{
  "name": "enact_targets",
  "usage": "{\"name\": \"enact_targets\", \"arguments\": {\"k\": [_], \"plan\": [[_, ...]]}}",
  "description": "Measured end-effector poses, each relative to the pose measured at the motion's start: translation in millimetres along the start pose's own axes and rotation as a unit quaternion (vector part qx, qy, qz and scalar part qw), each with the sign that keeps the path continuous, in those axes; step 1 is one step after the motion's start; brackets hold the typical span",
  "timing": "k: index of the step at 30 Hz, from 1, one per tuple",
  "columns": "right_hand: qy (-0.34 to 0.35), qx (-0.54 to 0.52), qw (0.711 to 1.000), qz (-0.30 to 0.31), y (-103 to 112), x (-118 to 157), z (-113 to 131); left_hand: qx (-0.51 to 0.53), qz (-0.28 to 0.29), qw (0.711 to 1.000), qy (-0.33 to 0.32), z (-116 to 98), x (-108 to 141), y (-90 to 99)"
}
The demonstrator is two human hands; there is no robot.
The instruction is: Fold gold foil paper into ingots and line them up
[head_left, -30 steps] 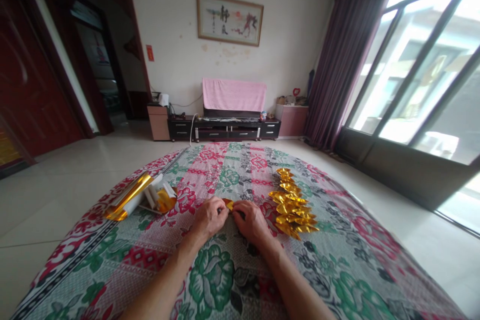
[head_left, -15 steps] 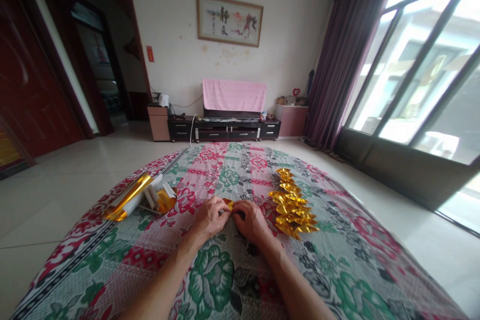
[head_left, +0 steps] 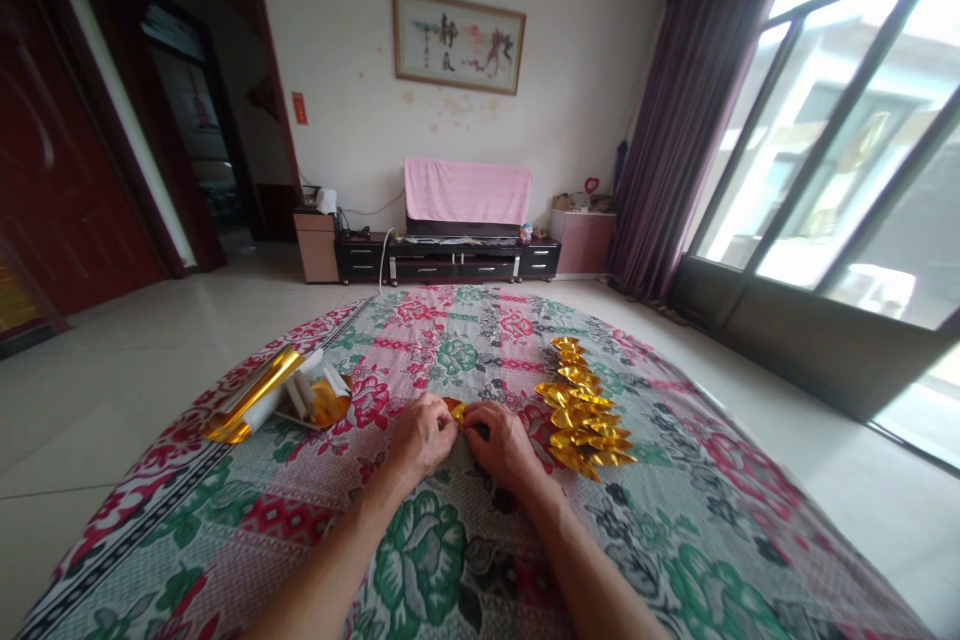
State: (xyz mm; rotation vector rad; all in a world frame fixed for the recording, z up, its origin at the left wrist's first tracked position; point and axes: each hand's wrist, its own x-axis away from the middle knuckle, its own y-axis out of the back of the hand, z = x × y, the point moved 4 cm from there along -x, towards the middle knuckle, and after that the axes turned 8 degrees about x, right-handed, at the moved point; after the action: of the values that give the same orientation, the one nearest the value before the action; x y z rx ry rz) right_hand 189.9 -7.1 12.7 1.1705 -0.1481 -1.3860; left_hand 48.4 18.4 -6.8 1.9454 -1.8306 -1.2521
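Observation:
A small piece of gold foil paper [head_left: 454, 409] is pinched between my two hands, just above the flowered cloth [head_left: 420, 560]. My left hand [head_left: 421, 435] closes its fingers on the left side of the foil. On the right side, my right hand [head_left: 498, 440] grips it with thumb and fingers. Most of the foil is hidden behind the fingers. To the right of my hands, several folded gold paper pieces [head_left: 585, 410], pointed at both ends, lie in a column on the cloth.
At the left of the cloth lies a roll of gold foil [head_left: 259, 395]. Beside it, a small container [head_left: 330, 415] holds white strips and gold sheets. Farther off stand a low black cabinet [head_left: 457, 265] and a television covered by a pink towel [head_left: 469, 190].
My fingers have shifted slightly apart, and a little more of the gold foil shows between them. The folded pieces and the roll lie as before.

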Motion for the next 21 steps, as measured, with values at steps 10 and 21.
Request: {"name": "enact_targets", "arguments": {"k": [10,21], "plan": [[0.003,-0.003,1.0,-0.006,-1.2,1.4,-1.1,-0.023,0.01,1.0,-0.004,-1.0,0.1,-0.1],[0.0,-0.014,1.0,-0.002,-2.9,0.3,-4.9,-0.023,0.01,1.0,-0.002,-3.0,1.1,0.5]]}}
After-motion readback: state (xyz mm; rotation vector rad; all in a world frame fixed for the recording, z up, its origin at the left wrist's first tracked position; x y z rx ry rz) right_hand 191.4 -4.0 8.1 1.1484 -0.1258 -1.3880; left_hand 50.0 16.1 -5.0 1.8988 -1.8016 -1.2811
